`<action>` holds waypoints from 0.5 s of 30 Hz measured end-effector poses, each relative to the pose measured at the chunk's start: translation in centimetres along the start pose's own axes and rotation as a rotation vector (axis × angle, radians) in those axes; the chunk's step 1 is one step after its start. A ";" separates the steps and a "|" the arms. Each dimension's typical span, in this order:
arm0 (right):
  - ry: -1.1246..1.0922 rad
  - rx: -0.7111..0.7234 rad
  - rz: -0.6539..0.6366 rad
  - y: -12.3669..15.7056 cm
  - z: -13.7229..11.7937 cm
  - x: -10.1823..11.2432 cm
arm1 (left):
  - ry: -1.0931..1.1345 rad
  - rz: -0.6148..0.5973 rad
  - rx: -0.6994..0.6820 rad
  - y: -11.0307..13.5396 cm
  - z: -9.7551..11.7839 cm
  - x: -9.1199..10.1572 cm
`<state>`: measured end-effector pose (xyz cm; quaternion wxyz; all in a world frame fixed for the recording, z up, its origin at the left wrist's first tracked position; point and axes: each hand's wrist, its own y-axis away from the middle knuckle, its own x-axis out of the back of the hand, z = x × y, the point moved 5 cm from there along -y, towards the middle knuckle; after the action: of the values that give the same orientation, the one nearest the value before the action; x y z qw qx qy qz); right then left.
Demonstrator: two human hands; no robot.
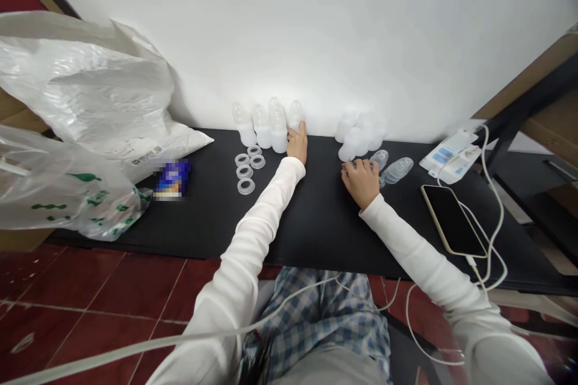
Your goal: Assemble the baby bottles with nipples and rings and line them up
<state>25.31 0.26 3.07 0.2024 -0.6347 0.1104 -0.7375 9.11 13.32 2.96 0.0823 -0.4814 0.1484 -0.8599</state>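
Observation:
My left hand (297,143) reaches to the back of the black table (316,222) and its fingers touch the rightmost of several upright translucent bottles (271,123) standing against the white wall; whether it grips that bottle is not visible. Several clear plastic rings (246,167) lie just in front of those bottles. My right hand (361,180) rests curled on the table, fingers closed over a small clear piece I cannot make out. Beside it lie clear caps (392,168), and behind it stands a second cluster of translucent bottles (359,132).
Large plastic bags (81,126) cover the table's left end, with a small blue packet (172,179) next to them. At the right lie a phone (453,219) on a white cable and a white device (449,156). Red tiled floor lies below the table's front edge.

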 end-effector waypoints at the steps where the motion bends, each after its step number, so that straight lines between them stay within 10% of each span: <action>1: 0.004 0.001 0.009 0.0 -0.1 0.2 | -0.050 0.000 0.028 0.0 0.1 0.1; 15: -0.089 0.043 0.088 0.0 -0.7 1.7 | 0.152 0.024 -0.106 4.4 2.3 1.2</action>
<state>24.44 -0.51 4.43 0.2529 -0.6571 0.1131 -0.7011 10.41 8.47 3.57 0.0557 -0.4166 0.2052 -0.8839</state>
